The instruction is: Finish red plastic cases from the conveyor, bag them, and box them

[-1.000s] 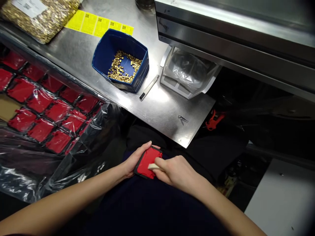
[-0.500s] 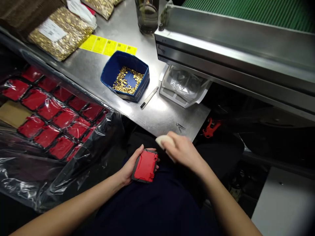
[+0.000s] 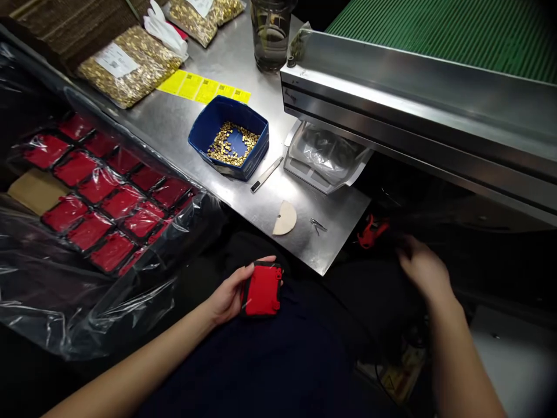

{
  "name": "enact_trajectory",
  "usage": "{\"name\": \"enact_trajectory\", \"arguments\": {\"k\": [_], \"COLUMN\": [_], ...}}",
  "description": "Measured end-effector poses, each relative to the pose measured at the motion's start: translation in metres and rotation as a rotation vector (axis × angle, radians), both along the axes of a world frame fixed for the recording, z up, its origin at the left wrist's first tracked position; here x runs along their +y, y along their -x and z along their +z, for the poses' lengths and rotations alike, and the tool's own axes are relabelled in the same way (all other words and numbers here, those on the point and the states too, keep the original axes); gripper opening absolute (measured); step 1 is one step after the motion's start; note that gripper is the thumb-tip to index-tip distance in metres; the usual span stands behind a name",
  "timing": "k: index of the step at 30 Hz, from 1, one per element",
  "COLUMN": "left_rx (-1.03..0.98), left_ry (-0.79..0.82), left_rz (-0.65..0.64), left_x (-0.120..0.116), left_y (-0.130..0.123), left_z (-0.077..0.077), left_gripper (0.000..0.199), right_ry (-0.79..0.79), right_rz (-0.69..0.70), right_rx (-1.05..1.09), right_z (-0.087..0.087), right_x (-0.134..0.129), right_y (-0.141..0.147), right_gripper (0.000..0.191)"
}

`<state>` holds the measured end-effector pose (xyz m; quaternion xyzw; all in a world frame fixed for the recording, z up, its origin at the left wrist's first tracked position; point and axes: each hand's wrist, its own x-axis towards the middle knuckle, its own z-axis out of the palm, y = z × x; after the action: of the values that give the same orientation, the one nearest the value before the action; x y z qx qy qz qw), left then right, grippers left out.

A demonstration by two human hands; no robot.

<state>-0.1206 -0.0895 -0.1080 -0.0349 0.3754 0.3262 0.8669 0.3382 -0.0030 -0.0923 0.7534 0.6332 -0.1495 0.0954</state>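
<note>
My left hand (image 3: 232,293) holds a red plastic part with a black rim (image 3: 262,290), its flat red face up, above my lap. Out to the right, my right hand (image 3: 424,267) is smeared by motion, and its fingers cannot be made out. An orange-red object (image 3: 371,232), perhaps a tool, hangs by the table's corner left of that hand. A cream half-disc pad (image 3: 285,219) lies on the metal table (image 3: 304,249). Beside it are a small metal piece with thin prongs (image 3: 318,226) and a pale pen-like tool with a black end (image 3: 267,175).
A blue bin (image 3: 261,148) contains many small brass pieces. Behind it are yellow labels (image 3: 202,88), a bag of brass pieces (image 3: 134,75) and a glass (image 3: 270,40). A plastic-lined box of red parts (image 3: 98,186) stands left. A metal-framed green conveyor (image 3: 413,35) overhangs the right.
My right hand has let go of the cream pad, which now lies on the table, and has swung right. My left hand still holds the red part.
</note>
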Motion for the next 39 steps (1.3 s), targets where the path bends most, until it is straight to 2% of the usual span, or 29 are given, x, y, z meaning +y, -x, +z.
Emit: {"name": "enact_trajectory", "arguments": {"k": [3, 5, 8, 11, 14, 17, 19, 21, 24, 27, 30, 33, 39], "left_rx": [-0.045, -0.080, -0.096, -0.058, 0.015, 0.114, 0.185, 0.239, 0.275, 0.285, 0.275, 0.266, 0.280], "left_ry": [0.001, -0.013, -0.038, -0.062, -0.072, -0.088, -0.129, -0.185, -0.261, -0.337, -0.364, -0.356, -0.367], "left_rz": [-0.010, 0.001, 0.030, 0.066, 0.101, 0.113, 0.103, 0.074, -0.008, -0.119, -0.177, -0.203, -0.218], "left_x": [0.002, 0.002, -0.003, -0.010, -0.014, -0.012, -0.009, -0.006, -0.002, 0.000, 0.001, 0.003, 0.006], "left_y": [-0.004, -0.005, -0.004, -0.003, -0.006, -0.011, -0.013, -0.015, -0.014, -0.012, -0.010, -0.008, -0.008], "left_z": [-0.003, -0.005, -0.004, 0.000, 0.003, 0.003, 0.003, 0.002, -0.003, -0.008, -0.012, -0.014, -0.014], "left_gripper": [0.063, 0.062, 0.061, 0.062, 0.065, 0.067, 0.068, 0.069, 0.072, 0.073, 0.074, 0.073, 0.071], "right_ry": [0.112, 0.152, 0.147, 0.129, 0.141, 0.231, 0.336, 0.453, 0.544, 0.574, 0.584, 0.575, 0.548], "right_rz": [0.332, 0.490, 0.550, 0.619, 0.724, 0.879, 0.961, 1.019, 1.017, 0.884, 0.801, 0.752, 0.685], "right_rx": [-0.137, -0.195, -0.193, -0.191, -0.152, 0.007, 0.129, 0.186, 0.182, 0.065, 0.018, -0.003, -0.050], "right_z": [-0.026, -0.048, -0.071, -0.073, -0.056, -0.021, 0.008, 0.033, 0.058, 0.065, 0.065, 0.064, 0.065], "right_x": [0.022, 0.039, 0.055, 0.054, 0.047, 0.037, 0.029, 0.018, 0.002, -0.012, -0.020, -0.019, -0.014], "right_y": [-0.010, -0.005, 0.003, 0.000, -0.008, -0.003, 0.017, 0.049, 0.104, 0.149, 0.176, 0.188, 0.188], "right_gripper": [0.059, 0.059, 0.053, 0.051, 0.051, 0.053, 0.046, 0.030, 0.015, 0.007, 0.008, 0.009, 0.012]}}
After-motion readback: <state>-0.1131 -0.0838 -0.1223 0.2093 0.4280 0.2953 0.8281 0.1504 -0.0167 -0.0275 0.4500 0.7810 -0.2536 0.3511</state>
